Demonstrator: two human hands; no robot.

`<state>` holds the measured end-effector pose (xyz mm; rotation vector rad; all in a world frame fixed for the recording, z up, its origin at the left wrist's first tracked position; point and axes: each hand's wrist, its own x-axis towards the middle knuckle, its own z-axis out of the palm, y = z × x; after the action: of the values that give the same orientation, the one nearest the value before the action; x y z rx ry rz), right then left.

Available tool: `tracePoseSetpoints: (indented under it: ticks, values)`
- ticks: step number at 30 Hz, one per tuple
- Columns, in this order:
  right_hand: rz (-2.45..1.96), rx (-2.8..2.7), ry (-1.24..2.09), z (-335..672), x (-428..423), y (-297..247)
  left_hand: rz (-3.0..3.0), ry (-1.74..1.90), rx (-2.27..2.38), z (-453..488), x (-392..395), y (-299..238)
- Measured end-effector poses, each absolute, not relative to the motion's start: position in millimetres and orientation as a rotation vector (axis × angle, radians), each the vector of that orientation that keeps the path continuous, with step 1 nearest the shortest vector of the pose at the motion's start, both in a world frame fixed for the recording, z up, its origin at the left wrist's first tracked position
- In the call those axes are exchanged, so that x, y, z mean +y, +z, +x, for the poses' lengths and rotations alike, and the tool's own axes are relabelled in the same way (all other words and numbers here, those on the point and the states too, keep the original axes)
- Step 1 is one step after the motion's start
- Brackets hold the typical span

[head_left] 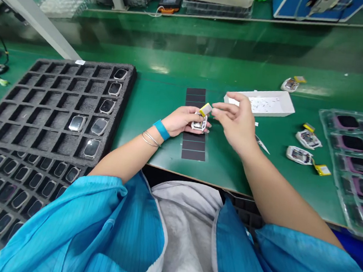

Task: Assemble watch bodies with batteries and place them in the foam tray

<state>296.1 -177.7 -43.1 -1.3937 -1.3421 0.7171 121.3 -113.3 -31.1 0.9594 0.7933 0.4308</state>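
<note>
My left hand [185, 120] grips an opened white smartwatch case [198, 124] with its inner parts showing. A small yellow and silver battery [205, 109] sticks up from the case. My right hand [239, 120] is right at the battery's edge, thumb and fingertips pinched together. Whether they hold the battery or a small piece cannot be made out. Under my left hand lies a strip of black rectangular stickers [193, 150]. Tweezers [262, 144] rest on the green bench beside my right wrist.
Behind my right hand stands a white box [278, 105] with small bits inside. Several opened watch cases [309, 139] with batteries lie at right, near a clear tray [336, 169]. At left, a black foam tray [60, 140] holds watches, overlapping another full tray [21, 199].
</note>
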Motion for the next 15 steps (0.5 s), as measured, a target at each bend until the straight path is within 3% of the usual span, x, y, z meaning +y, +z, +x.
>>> tracePoseSetpoints:
  ticks: [6,9,15]
  values:
    - [-1.667,-1.84,0.596,299.3,-205.3,-45.4,0.865,0.426,0.771,113.3,-110.4,-28.2]
    - [-1.706,-1.878,0.468,293.2,-211.3,-50.1,0.868,0.404,0.746,111.7,-109.4,-29.7]
    - [-1.75,-1.834,0.546,293.4,-202.0,-51.4,0.878,0.398,0.758,112.0,-109.4,-30.0]
